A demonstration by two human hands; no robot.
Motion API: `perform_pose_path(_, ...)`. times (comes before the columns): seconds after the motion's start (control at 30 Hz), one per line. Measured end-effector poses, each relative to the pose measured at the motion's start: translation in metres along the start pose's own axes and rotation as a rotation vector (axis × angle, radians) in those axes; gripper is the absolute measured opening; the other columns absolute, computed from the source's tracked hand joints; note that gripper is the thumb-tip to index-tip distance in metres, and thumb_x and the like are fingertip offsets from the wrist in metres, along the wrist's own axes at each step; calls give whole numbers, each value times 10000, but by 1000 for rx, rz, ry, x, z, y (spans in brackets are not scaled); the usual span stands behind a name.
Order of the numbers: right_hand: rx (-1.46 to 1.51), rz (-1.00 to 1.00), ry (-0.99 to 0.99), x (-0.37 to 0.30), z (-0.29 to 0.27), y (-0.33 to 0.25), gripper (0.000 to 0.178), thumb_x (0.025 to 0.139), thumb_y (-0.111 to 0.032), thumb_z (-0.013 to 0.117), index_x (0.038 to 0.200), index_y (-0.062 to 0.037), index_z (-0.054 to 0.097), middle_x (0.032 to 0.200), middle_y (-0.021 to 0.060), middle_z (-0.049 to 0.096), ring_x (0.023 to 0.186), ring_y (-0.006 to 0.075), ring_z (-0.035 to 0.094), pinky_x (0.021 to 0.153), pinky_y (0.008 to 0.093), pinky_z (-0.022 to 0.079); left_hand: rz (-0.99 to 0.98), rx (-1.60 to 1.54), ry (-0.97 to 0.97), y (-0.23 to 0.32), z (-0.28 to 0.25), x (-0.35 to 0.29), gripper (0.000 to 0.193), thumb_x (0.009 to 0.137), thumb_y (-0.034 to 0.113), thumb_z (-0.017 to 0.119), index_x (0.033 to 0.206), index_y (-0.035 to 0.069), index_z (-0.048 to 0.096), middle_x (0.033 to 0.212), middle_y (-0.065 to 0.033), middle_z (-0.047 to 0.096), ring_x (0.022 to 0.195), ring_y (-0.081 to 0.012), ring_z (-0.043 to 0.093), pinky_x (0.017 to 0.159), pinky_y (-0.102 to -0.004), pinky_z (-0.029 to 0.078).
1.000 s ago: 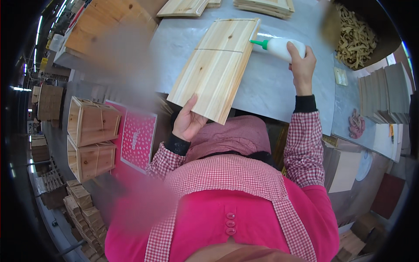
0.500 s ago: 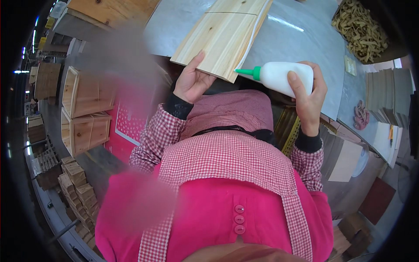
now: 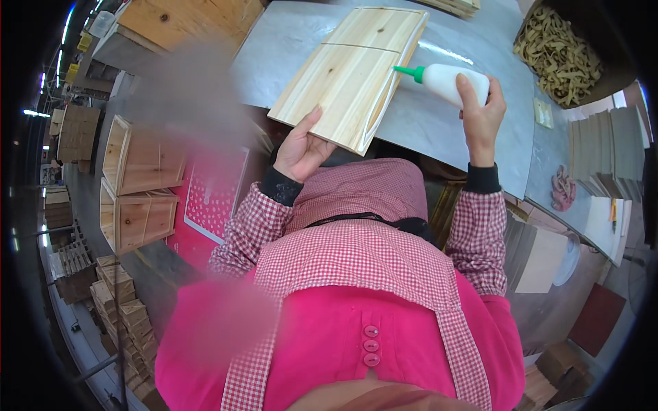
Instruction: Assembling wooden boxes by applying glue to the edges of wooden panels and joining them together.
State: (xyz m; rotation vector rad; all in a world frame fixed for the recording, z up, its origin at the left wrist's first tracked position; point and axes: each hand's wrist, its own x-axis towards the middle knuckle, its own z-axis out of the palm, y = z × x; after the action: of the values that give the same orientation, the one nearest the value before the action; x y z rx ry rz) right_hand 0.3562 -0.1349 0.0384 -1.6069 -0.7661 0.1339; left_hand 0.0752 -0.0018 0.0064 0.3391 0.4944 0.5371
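Observation:
A pale wooden panel [image 3: 346, 75] lies partly on the grey table, its near end jutting past the table's edge. A dark line crosses it toward the far end. My left hand [image 3: 303, 149] grips the panel's near end, thumb on top and fingers underneath. In my right hand [image 3: 482, 106] is a white glue bottle [image 3: 444, 83] with a green nozzle, tilted sideways. Its tip points at the panel's right long edge, about halfway along; whether it touches, I cannot tell. White glue [image 3: 385, 103] runs in a bead along that edge.
The grey table [image 3: 473, 58] spreads beyond the panel. A box of tan curled strips [image 3: 558, 58] stands far right, with stacked grey boards [image 3: 606, 151] and a pink cloth [image 3: 563, 190] nearby. Wooden crates [image 3: 142, 219] stand at left. A blurred patch hides part of the left.
My right hand has moved the glue bottle away from me, from the panel's near right corner to midway along its edge. A further glue line shows near that corner. My left hand keeps its grip.

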Motion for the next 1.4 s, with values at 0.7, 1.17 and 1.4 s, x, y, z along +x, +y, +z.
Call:
perform_pose_path(0.7, 583, 199, 451, 43, -15, 25, 410, 912, -366, 592, 1037, 18, 517, 835, 118, 592, 565, 157, 558, 501, 260, 447, 281, 335, 472, 117, -138, -36, 478, 953, 340, 556, 1311, 42, 453, 1274, -126, 563, 1145, -237, 560, 957, -416, 471)
perform_pose_path(1.17, 531, 111, 506, 236, 36, 122, 489, 882, -379, 627, 1079, 62, 547, 1032, 157, 596, 937, 232, 567, 845, 353, 444, 395, 1169, 137, 96, 121, 256, 397, 931, 358, 565, 1157, 33, 595, 1076, -55, 578, 1051, -158, 538, 825, -329, 458)
perform_pose_path(1.4, 437, 260, 346, 253, 53, 126, 520, 856, -400, 638, 1048, 77, 557, 1038, 168, 597, 933, 240, 572, 847, 354, 445, 712, 1466, 409, 76, 130, 422, 280, 776, 233, 657, 916, -6, 699, 800, -139, 688, 774, -254, 664, 715, -352, 510)
